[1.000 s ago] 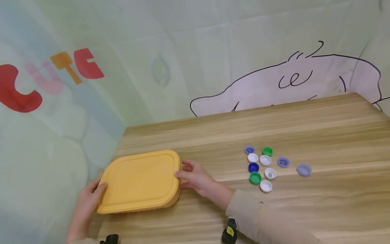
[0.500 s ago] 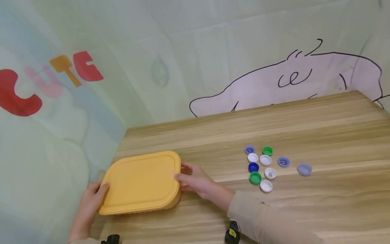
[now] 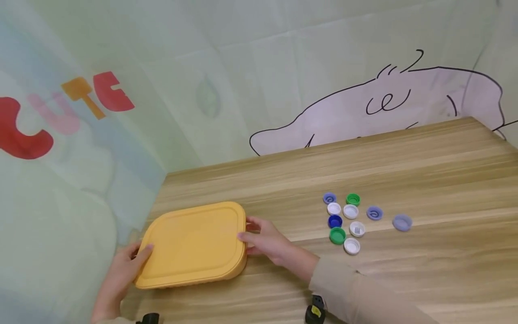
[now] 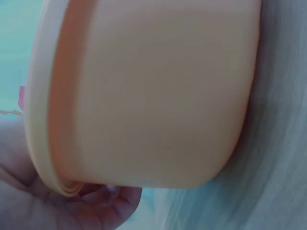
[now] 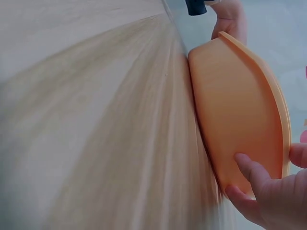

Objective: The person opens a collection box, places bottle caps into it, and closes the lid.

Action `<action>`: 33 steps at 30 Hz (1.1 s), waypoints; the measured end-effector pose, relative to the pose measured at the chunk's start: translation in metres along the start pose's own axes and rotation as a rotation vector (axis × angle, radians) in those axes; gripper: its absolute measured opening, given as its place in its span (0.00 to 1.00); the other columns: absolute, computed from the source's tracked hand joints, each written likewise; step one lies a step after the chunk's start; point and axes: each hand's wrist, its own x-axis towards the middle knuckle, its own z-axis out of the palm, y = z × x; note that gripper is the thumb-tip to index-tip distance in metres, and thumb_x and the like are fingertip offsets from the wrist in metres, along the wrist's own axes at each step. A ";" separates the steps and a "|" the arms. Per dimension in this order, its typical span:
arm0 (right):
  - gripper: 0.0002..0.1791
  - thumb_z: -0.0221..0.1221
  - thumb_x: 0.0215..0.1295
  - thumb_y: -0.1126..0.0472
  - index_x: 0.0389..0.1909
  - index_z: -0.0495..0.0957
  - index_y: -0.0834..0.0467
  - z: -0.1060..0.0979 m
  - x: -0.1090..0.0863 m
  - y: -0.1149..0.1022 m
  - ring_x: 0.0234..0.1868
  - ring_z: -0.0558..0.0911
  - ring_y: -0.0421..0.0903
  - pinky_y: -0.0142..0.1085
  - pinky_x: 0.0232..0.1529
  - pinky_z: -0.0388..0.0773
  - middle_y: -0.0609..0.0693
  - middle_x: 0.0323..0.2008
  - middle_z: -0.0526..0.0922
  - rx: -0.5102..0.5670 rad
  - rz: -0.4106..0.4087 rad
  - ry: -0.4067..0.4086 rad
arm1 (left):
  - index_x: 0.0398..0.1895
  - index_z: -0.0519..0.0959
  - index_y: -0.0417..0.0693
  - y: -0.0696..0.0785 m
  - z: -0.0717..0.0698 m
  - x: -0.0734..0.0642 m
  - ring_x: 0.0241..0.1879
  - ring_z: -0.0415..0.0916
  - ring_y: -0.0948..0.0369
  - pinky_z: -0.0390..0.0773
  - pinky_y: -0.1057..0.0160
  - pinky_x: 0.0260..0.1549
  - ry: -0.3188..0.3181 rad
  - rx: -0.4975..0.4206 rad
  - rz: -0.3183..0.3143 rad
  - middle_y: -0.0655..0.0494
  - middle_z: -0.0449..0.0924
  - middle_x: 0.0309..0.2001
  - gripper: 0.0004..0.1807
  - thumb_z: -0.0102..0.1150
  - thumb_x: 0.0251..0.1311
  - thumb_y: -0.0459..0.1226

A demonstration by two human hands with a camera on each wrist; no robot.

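Note:
A yellow plastic storage box (image 3: 194, 243) with a rounded rectangular lid rests on the wooden table, lid on top. My left hand (image 3: 125, 272) grips its left end, thumb over the lid's edge and fingers down behind the side. At the opposite end, my right hand (image 3: 267, 240) holds the box, its thumb on the lid rim and the other fingers against the side wall. The right wrist view shows those fingertips (image 5: 242, 158) pressed on the wall below the rim. In the left wrist view the box wall (image 4: 158, 96) fills most of the frame.
To the right lie several bottle caps, among them a dark blue cap (image 3: 335, 221), a green cap (image 3: 337, 235), a white cap (image 3: 351, 246) and a pale purple cap (image 3: 402, 222). A printed cloth backdrop (image 3: 226, 90) rises behind the table (image 3: 404, 175) and along its left side.
The box has slid a little to the right and slightly nearer, both hands staying on it. The caps keep their arrangement.

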 end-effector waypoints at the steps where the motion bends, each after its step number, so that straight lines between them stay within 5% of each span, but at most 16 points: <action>1: 0.31 0.57 0.60 0.69 0.64 0.61 0.66 -0.001 0.000 0.000 0.40 0.80 0.49 0.42 0.40 0.82 0.62 0.54 0.69 -0.003 -0.004 -0.002 | 0.63 0.57 0.22 0.001 0.001 0.000 0.28 0.71 0.67 0.77 0.68 0.26 -0.003 0.000 0.004 0.48 0.74 0.38 0.35 0.42 0.69 0.47; 14: 0.32 0.56 0.60 0.71 0.66 0.59 0.67 -0.012 -0.012 0.002 0.37 0.81 0.48 0.43 0.37 0.82 0.65 0.54 0.70 0.011 -0.045 0.004 | 0.57 0.65 0.25 0.009 0.008 -0.005 0.31 0.69 0.65 0.75 0.69 0.28 -0.002 0.105 0.053 0.43 0.75 0.42 0.28 0.48 0.67 0.44; 22: 0.31 0.56 0.60 0.71 0.65 0.60 0.67 -0.032 -0.025 -0.001 0.39 0.80 0.48 0.44 0.37 0.82 0.66 0.56 0.69 -0.016 -0.039 -0.004 | 0.56 0.64 0.20 0.022 0.023 -0.009 0.31 0.74 0.64 0.79 0.66 0.28 -0.066 -0.036 0.080 0.44 0.76 0.39 0.26 0.49 0.67 0.38; 27: 0.31 0.56 0.60 0.71 0.65 0.59 0.66 -0.047 -0.031 -0.005 0.41 0.80 0.49 0.44 0.40 0.82 0.68 0.58 0.66 -0.010 -0.038 0.002 | 0.58 0.63 0.23 0.031 0.033 -0.009 0.35 0.76 0.61 0.80 0.67 0.29 -0.056 -0.013 0.100 0.36 0.73 0.46 0.28 0.48 0.67 0.41; 33: 0.34 0.56 0.60 0.71 0.67 0.56 0.68 -0.061 -0.040 -0.010 0.44 0.79 0.51 0.45 0.41 0.81 0.69 0.61 0.62 -0.017 -0.034 -0.007 | 0.57 0.65 0.26 0.040 0.042 -0.010 0.33 0.73 0.61 0.79 0.67 0.27 -0.056 -0.019 0.114 0.43 0.71 0.40 0.27 0.51 0.66 0.41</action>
